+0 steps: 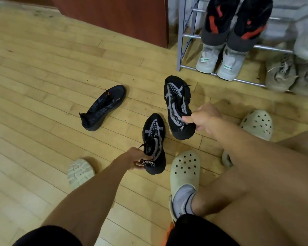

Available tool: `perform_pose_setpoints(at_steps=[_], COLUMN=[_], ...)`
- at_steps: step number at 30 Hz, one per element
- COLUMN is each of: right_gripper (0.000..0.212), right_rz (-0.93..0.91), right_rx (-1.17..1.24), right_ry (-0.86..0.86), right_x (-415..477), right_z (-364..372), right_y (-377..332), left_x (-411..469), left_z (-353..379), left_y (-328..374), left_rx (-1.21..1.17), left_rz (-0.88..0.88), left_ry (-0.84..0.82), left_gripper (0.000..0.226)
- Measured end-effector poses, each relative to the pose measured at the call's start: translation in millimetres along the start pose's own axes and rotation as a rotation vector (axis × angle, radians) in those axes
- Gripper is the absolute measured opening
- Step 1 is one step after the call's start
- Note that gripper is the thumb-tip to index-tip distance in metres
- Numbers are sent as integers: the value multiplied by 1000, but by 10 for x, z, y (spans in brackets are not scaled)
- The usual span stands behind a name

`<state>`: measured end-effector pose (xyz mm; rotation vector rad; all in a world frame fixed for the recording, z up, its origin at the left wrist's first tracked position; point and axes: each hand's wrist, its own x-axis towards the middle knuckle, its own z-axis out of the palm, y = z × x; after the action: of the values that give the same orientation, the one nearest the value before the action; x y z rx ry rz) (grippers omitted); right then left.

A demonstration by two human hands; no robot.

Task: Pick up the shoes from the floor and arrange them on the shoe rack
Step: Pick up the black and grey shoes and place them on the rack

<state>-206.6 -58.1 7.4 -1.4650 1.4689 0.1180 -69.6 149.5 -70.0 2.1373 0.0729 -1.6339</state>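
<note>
Shoes of one matched black-and-grey pair are in both hands, low over the floor (43, 71) in front of the person, short of the rack (180, 41). Nearest, a clog (184, 167) is worn on one foot, and a pale shoe (80, 173) lies sole-up to the left, untouched. The left hand (136, 159) is curled round the heel collar of the near shoe (154, 137), fingers at the pull tab, toe pointing away. The right hand (205, 119) pinches the heel of the far shoe (178, 105), thumb on top. Judgement: heel grips keep both toes forward, so each shoe can go onto a rail toe-first without turning, and taking the pair together keeps it matched. Whether either sole is clear of the floor cannot be told. Further left, a dark shoe (103, 107) with orange marks lies on its side on the boards, apart from the hands; its mate is not seen. Beyond, the rack carries a red pair (236, 20) on an upper rail and a grey pair (215, 63) below, toes outward, with beige shoes (281, 73) to their right. Judgement: the task is partly done, and at least three shoes are not yet racked.
</note>
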Motion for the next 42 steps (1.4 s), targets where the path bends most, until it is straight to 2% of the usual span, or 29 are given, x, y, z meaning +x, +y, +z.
perform_pose_setpoints(at_steps=[4, 8, 11, 17, 21, 27, 33, 42], right_gripper=[43, 37, 28, 23, 11, 13, 27, 13], right_rz=[-34, -106, -193, -361, -411, -337, -249, -254], right_rx=[34, 65, 108, 129, 220, 361, 470, 491], right_ry=[-9, 8, 28, 127, 208, 302, 280, 271], right_x=[-143, -396, -561, -885, -1001, -1119, -765, 68], right_z=[60, 75, -25, -605, -1178, -2000, -2467, -3070], right_y=[-85, -274, -431, -718, -744, -809, -904, -1391], left_x=[-348, -766, -1127, -1765, -2082, -2376, -2187, -1827], left_z=[-93, -407, -602, -578, -361, -90, 205, 619], left_y=[135, 455, 741, 1335, 1757, 2427, 3135, 4409], left_rx=[-128, -168, -191, -202, -150, -68, -58, -66], left_rz=[86, 289, 427, 624, 737, 812, 750, 816], left_ry=[32, 152, 162, 196, 181, 145, 103, 116], left_gripper=[30, 42, 35, 17, 27, 37, 39, 50])
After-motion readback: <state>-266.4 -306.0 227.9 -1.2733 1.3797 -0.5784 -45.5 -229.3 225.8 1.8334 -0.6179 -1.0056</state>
